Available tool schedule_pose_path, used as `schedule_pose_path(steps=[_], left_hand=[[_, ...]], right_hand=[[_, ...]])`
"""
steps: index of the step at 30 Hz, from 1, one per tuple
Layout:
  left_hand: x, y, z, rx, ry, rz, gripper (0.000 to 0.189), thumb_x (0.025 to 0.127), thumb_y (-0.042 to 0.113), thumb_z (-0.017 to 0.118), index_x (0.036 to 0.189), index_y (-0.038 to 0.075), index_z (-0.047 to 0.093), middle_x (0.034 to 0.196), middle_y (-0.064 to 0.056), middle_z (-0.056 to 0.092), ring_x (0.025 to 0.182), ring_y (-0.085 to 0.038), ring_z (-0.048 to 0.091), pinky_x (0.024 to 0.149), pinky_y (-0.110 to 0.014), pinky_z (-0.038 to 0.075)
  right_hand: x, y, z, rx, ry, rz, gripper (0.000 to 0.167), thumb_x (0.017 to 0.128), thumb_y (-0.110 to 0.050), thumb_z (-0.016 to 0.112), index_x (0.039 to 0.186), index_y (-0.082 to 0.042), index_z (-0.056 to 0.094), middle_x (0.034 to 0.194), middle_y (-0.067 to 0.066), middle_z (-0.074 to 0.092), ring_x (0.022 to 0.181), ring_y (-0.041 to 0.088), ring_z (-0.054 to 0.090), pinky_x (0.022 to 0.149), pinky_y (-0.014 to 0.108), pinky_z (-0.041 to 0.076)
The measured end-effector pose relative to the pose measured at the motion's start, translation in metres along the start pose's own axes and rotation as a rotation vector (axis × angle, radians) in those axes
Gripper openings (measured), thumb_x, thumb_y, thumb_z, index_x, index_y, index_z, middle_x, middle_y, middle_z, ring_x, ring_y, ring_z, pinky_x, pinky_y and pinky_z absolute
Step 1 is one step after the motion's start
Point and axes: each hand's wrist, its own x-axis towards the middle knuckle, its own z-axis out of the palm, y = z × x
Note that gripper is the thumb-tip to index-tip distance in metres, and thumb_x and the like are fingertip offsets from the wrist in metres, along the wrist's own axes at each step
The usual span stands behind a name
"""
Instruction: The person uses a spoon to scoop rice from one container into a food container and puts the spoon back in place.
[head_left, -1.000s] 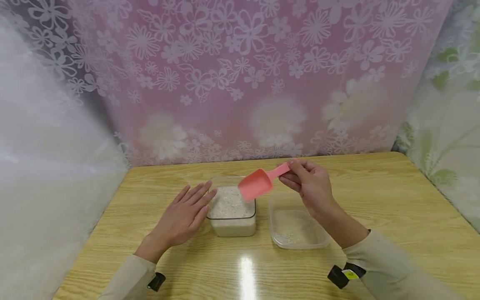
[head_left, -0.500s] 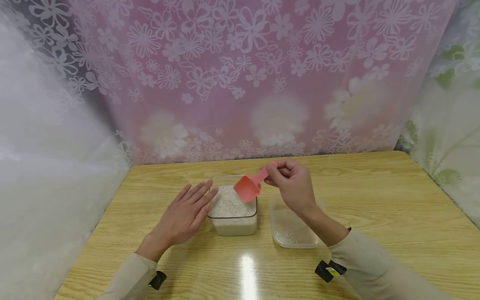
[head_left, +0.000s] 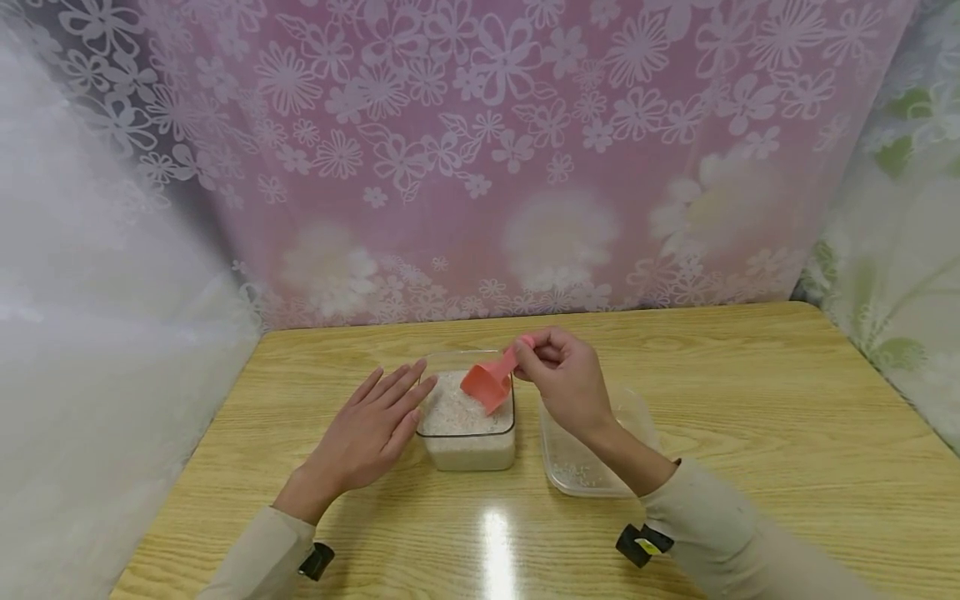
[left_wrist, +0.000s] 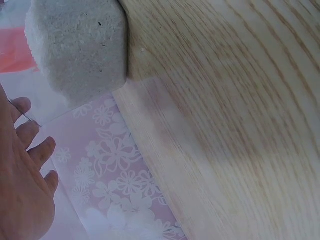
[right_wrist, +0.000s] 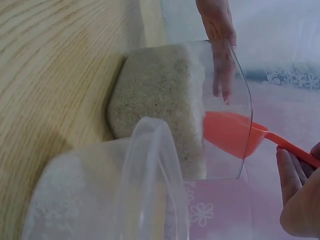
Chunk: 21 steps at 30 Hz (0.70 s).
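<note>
Two hands work here: our right hand (head_left: 567,380) pinches the scoop (head_left: 487,387), its lip tipped down at the rice (head_left: 448,412) inside the tub (head_left: 471,435), so we should dip shallowly while our left hand (head_left: 363,429), fingers extended at the tub's side, braces it.

Right fingers (head_left: 556,337) pinch a scoop (head_left: 485,387) (pink) inside the grain-filled container (head_left: 470,456).

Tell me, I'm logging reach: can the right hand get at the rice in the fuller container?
Likely yes: the right hand holds the pink scoop, its bowl inside the open container, at the rice; nothing visible blocks it.
</note>
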Motion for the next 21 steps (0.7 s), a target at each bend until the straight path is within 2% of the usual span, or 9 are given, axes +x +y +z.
schedule_pose_path(steps=[8, 15, 21], left_hand=[[0.000, 0.001, -0.001, -0.006, 0.005, -0.002, 0.049, 0.104, 0.031, 0.037, 0.151, 0.018, 0.032, 0.156, -0.004, 0.025, 0.142, -0.021, 0.021, 0.116, -0.043, 0.011], [0.000, 0.001, -0.001, 0.002, 0.000, 0.004, 0.049, 0.104, 0.031, 0.036, 0.151, 0.018, 0.031, 0.158, 0.001, 0.019, 0.142, -0.020, 0.020, 0.116, -0.043, 0.011], [0.000, 0.000, 0.000, -0.005, 0.003, -0.002, 0.049, 0.104, 0.031, 0.036, 0.152, 0.019, 0.031, 0.157, -0.001, 0.022, 0.142, -0.020, 0.020, 0.116, -0.043, 0.011]], right_hand=[[0.002, 0.008, -0.002, 0.096, 0.034, 0.096, 0.020, 0.094, -0.010, 0.062, 0.096, 0.010, 0.060, 0.096, 0.022, 0.069, 0.081, 0.033, 0.069, 0.076, 0.038, 0.057], [0.005, 0.016, -0.004, 0.152, 0.075, 0.213, 0.022, 0.095, -0.012, 0.061, 0.099, 0.010, 0.058, 0.095, 0.020, 0.069, 0.077, 0.021, 0.070, 0.075, 0.033, 0.057], [0.004, 0.018, -0.006, 0.196, 0.080, 0.253, 0.025, 0.095, -0.014, 0.061, 0.101, 0.010, 0.058, 0.094, 0.018, 0.070, 0.078, 0.022, 0.070, 0.076, 0.035, 0.057]])
